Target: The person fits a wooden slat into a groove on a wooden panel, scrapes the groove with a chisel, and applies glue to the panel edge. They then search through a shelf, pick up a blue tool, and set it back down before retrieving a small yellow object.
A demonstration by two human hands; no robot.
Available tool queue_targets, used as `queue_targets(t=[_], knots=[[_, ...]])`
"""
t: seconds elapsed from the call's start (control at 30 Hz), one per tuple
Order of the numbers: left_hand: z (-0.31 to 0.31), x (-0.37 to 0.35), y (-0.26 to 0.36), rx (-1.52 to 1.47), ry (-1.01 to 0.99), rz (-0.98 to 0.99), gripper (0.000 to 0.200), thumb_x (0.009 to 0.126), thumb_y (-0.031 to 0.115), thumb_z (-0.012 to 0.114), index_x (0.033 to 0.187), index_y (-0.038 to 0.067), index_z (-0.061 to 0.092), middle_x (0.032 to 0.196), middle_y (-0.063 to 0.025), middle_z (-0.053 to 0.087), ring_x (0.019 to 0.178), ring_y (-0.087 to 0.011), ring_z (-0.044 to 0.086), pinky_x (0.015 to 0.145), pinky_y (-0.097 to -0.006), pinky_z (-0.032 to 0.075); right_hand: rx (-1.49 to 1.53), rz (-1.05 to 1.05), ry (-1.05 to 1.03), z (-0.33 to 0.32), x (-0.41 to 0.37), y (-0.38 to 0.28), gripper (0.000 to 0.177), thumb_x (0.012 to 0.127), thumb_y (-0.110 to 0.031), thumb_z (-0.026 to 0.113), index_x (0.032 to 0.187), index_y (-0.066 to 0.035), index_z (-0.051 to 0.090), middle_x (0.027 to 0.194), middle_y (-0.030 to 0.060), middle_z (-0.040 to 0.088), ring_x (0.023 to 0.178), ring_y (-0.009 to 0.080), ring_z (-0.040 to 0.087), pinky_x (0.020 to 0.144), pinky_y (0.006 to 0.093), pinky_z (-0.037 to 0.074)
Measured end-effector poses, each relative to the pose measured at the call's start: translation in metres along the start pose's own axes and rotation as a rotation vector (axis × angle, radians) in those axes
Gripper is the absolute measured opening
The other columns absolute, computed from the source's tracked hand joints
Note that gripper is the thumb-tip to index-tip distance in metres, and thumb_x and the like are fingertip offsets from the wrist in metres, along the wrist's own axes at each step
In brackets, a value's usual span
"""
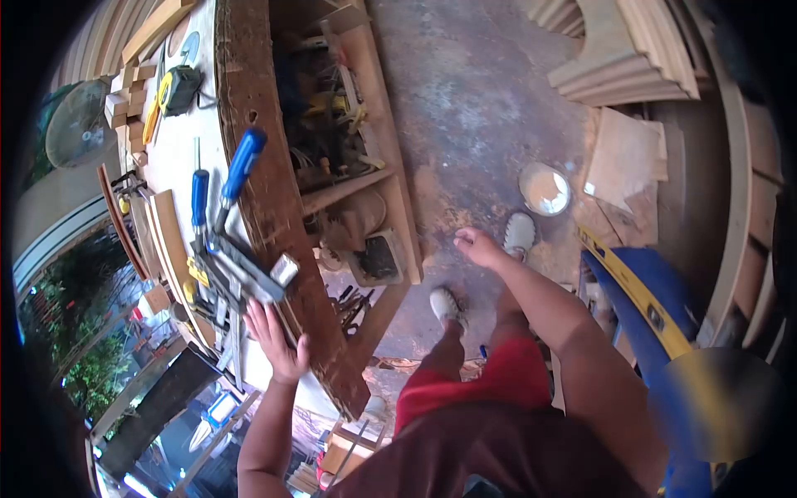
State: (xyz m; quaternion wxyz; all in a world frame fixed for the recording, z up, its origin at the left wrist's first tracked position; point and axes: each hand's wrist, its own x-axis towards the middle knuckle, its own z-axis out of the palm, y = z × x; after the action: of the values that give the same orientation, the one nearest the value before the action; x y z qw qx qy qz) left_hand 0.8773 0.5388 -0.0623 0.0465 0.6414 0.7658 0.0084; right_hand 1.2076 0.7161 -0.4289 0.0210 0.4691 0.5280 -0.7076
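Note:
My left hand (276,340) rests with fingers spread at the edge of the wooden workbench (274,191), beside a pile of metal clamps (241,270). Two blue-handled clamps stick out of the pile, one handle (243,162) lying over the bench edge and the other (199,199) to its left. Over the floor, my right hand (477,247) hangs with its fingers curled; whether anything small is inside cannot be made out. A black and yellow tape measure (178,90) sits farther up the bench top.
Under the bench is an open shelf (344,191) filled with tools. A white bucket (545,188) stands on the floor, near my feet. To the right are a yellow spirit level (635,290) and stacked wooden pieces (623,66). Wood blocks (124,104) lie at the upper left.

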Motion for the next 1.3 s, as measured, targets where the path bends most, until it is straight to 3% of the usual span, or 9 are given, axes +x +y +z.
queue_targets(t=[0.3, 0.33, 0.47, 0.53, 0.77, 0.83, 1.1, 1.17, 1.3], knots=[[0.001, -0.024, -0.009, 0.030, -0.032, -0.090, 0.082, 0.098, 0.047, 0.050, 0.160, -0.001, 0.026, 0.163, -0.0342, 0.022, 0.153, -0.0511, 0.019, 0.122, -0.0661, 0.009, -0.033, -0.035, -0.051, 0.011, 0.156, -0.058, 0.038, 0.097, -0.034, 0.067, 0.121, -0.004, 0.067, 0.108, 0.0175, 0.073, 0.102, 0.0307, 0.071, 0.090, 0.0410, 0.054], [-0.001, -0.023, -0.009, 0.032, -0.067, -0.092, 0.084, 0.101, 0.050, 0.049, 0.160, -0.003, 0.023, 0.166, -0.0329, 0.015, 0.155, -0.0486, 0.013, 0.124, -0.0580, 0.007, -0.022, -0.060, -0.046, 0.018, 0.168, -0.058, 0.039, 0.096, -0.034, 0.067, 0.122, -0.004, 0.066, 0.109, 0.0178, 0.073, 0.103, 0.0307, 0.070, 0.090, 0.0409, 0.054], [0.000, -0.028, -0.014, -0.020, -0.047, -0.034, 0.086, 0.100, 0.049, 0.050, 0.161, -0.003, 0.019, 0.166, -0.0312, 0.015, 0.156, -0.0468, 0.010, 0.124, -0.0574, 0.006, -0.024, -0.061, -0.084, 0.036, 0.201, -0.069, 0.043, 0.096, -0.035, 0.067, 0.124, -0.002, 0.065, 0.112, 0.0191, 0.073, 0.105, 0.0316, 0.070, 0.092, 0.0406, 0.053], [-0.001, -0.029, -0.009, 0.002, -0.055, -0.096, 0.084, 0.100, 0.047, 0.050, 0.163, 0.003, 0.016, 0.167, -0.0310, 0.014, 0.155, -0.0504, 0.012, 0.123, -0.0641, 0.008, -0.003, -0.062, -0.095, 0.052, 0.221, -0.067, 0.043, 0.096, -0.035, 0.067, 0.123, -0.002, 0.065, 0.112, 0.0194, 0.073, 0.105, 0.0324, 0.070, 0.092, 0.0406, 0.053], [-0.004, -0.030, -0.010, -0.083, -0.092, -0.110, 0.083, 0.100, 0.043, 0.051, 0.163, 0.001, 0.017, 0.168, -0.0286, 0.010, 0.157, -0.0455, 0.004, 0.125, -0.0559, 0.004, 0.060, -0.037, -0.126, 0.069, 0.237, -0.081, 0.045, 0.095, -0.037, 0.068, 0.122, -0.001, 0.066, 0.109, 0.0204, 0.073, 0.104, 0.0341, 0.070, 0.093, 0.0408, 0.054], [-0.002, -0.034, -0.012, -0.068, -0.082, -0.134, 0.085, 0.097, 0.044, 0.052, 0.163, 0.004, 0.016, 0.167, -0.0302, 0.014, 0.153, -0.0525, 0.012, 0.123, -0.0625, 0.006, 0.068, -0.040, -0.126, 0.072, 0.240, -0.077, 0.045, 0.095, -0.036, 0.068, 0.122, -0.001, 0.066, 0.109, 0.0204, 0.073, 0.104, 0.0336, 0.070, 0.093, 0.0408, 0.054], [-0.005, -0.046, -0.014, -0.149, -0.092, -0.157, 0.087, 0.093, 0.037, 0.055, 0.161, -0.003, 0.017, 0.166, -0.0294, 0.018, 0.156, -0.0445, 0.008, 0.125, -0.0543, 0.003, 0.165, 0.003, -0.143, 0.099, 0.244, -0.022, 0.042, 0.095, -0.034, 0.067, 0.121, -0.001, 0.068, 0.109, 0.0202, 0.074, 0.103, 0.0315, 0.071, 0.093, 0.0392, 0.054], [-0.001, -0.047, -0.015, -0.185, -0.055, -0.154, 0.087, 0.094, 0.038, 0.055, 0.161, -0.003, 0.017, 0.166, -0.0288, 0.018, 0.156, -0.0438, 0.009, 0.125, -0.0538, 0.002, 0.158, 0.006, -0.128, 0.112, 0.250, 0.000, 0.032, 0.099, -0.026, 0.067, 0.118, -0.001, 0.066, 0.092, 0.0062, 0.071, 0.078, 0.0146, 0.065, 0.075, 0.0324, 0.054], [-0.001, -0.059, -0.019, -0.183, -0.036, -0.180, 0.086, 0.097, 0.040, 0.054, 0.161, -0.003, 0.016, 0.166, -0.0265, 0.020, 0.155, -0.0425, 0.015, 0.125, -0.0516, 0.001, 0.189, 0.046, -0.153, 0.114, 0.239, 0.011, 0.041, 0.095, -0.033, 0.068, 0.120, 0.000, 0.068, 0.109, 0.0177, 0.075, 0.101, 0.0262, 0.071, 0.091, 0.0372, 0.054]])
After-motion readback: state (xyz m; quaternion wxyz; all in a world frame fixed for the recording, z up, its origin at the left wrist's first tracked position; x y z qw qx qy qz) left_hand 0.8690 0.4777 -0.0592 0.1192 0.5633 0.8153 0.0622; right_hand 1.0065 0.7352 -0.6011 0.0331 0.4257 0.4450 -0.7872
